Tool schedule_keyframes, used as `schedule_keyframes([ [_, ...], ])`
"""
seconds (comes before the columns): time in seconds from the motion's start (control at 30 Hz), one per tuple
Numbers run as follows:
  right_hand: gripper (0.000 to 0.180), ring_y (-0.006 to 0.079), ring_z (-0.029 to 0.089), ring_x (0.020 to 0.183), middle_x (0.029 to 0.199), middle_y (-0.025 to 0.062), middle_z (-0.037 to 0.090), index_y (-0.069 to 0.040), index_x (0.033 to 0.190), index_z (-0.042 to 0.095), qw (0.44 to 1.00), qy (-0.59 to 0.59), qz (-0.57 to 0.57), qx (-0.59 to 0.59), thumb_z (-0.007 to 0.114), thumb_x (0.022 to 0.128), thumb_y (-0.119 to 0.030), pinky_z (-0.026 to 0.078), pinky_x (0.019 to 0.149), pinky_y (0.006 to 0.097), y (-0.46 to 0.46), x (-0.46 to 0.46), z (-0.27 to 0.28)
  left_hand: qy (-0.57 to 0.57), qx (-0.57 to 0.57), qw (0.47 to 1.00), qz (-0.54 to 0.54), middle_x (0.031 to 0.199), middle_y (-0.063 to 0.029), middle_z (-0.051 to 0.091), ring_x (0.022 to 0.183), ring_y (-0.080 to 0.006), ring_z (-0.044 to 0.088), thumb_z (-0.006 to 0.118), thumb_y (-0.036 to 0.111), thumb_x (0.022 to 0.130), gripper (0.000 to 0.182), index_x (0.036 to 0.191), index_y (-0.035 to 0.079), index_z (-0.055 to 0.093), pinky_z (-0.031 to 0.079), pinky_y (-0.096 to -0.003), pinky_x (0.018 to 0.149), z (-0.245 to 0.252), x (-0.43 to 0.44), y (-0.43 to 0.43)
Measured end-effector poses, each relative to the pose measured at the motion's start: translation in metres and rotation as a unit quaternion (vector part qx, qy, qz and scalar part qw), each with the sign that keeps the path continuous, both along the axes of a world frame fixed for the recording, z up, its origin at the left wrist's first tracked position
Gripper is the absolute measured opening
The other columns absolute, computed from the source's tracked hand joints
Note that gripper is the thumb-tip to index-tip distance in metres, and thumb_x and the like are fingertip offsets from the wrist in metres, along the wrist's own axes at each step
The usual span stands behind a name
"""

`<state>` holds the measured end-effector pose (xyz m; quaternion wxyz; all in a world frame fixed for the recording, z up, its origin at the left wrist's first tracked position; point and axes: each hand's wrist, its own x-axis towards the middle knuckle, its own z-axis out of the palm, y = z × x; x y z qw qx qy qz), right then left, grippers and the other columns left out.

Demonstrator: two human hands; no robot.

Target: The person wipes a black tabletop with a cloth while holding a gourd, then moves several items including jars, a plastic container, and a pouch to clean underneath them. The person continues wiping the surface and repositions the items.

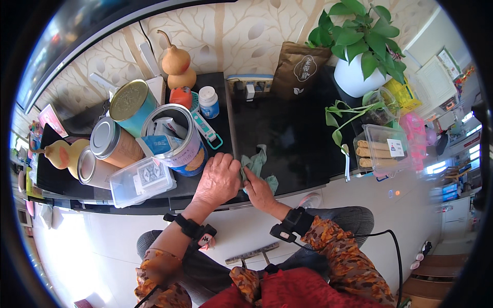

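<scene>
A crumpled pale green cloth lies over the front part of the glossy black cabinet top. My right hand pinches it between thumb and fingers, and folds of it stick out above and to the right. Right beside it, my left hand is curled with its knuckles up, close against the cloth's left side. The palm and thumb are hidden, so what it grips does not show. Just left of that hand stands an open tin with packets inside.
Lidded cans, a clear plastic box, a white bottle and gourds crowd the left. A brown pouch leans at the wall. Rightward are a potted plant and a clear container of rolls.
</scene>
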<state>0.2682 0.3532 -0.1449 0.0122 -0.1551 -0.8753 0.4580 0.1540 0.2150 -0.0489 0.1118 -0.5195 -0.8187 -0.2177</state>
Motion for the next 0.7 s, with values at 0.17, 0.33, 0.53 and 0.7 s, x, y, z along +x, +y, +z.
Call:
schedule_keyframes([
  [0.17, 0.035, 0.0143, 0.066, 0.1, 0.112, 0.0061, 0.07, 0.001, 0.129, 0.061, 0.917, 0.015, -0.068, -0.392, 0.051, 0.095, -0.002, 0.051, 0.093, 0.0279, 0.042, -0.008, 0.025, -0.001, 0.013, 1.0, -0.016, 0.096, -0.0126, 0.051, 0.097, -0.0308, 0.053, 0.066, 0.011, 0.07, 0.026, 0.093, 0.005, 0.055, 0.046, -0.0412, 0.086, 0.0, -0.002, -0.003],
  [0.33, 0.041, 0.0223, 0.06, 0.12, 0.132, 0.0119, 0.061, 0.0, 0.137, 0.051, 0.821, 0.226, -0.031, -0.523, 0.048, 0.097, -0.007, 0.046, 0.105, 0.0369, 0.145, -0.047, 0.054, -0.037, 0.012, 0.999, -0.018, 0.102, -0.0151, 0.052, 0.101, -0.0337, 0.053, 0.064, 0.008, 0.069, 0.029, 0.096, 0.002, 0.055, 0.046, -0.0438, 0.088, 0.0, -0.001, -0.005],
  [0.53, 0.058, 0.0428, 0.043, 0.135, 0.148, 0.0254, 0.044, -0.01, 0.144, 0.049, 0.951, 0.06, -0.175, 0.247, 0.06, 0.093, -0.034, 0.038, 0.11, 0.048, 0.193, -0.077, 0.001, -0.024, -0.008, 1.0, -0.011, 0.101, -0.0144, 0.053, 0.101, -0.0325, 0.053, 0.065, 0.009, 0.07, 0.028, 0.095, 0.003, 0.055, 0.046, -0.0429, 0.089, -0.001, -0.003, -0.004],
  [0.7, 0.075, 0.0412, 0.02, 0.15, 0.162, 0.021, 0.022, -0.012, 0.155, 0.033, 0.918, -0.094, -0.087, 0.375, 0.057, 0.093, -0.047, 0.021, 0.119, 0.0487, 0.178, -0.113, -0.055, -0.026, -0.03, 0.999, -0.012, 0.097, -0.0127, 0.053, 0.099, -0.0306, 0.053, 0.067, 0.013, 0.071, 0.027, 0.095, 0.005, 0.056, 0.046, -0.0423, 0.09, -0.002, -0.004, -0.003],
])
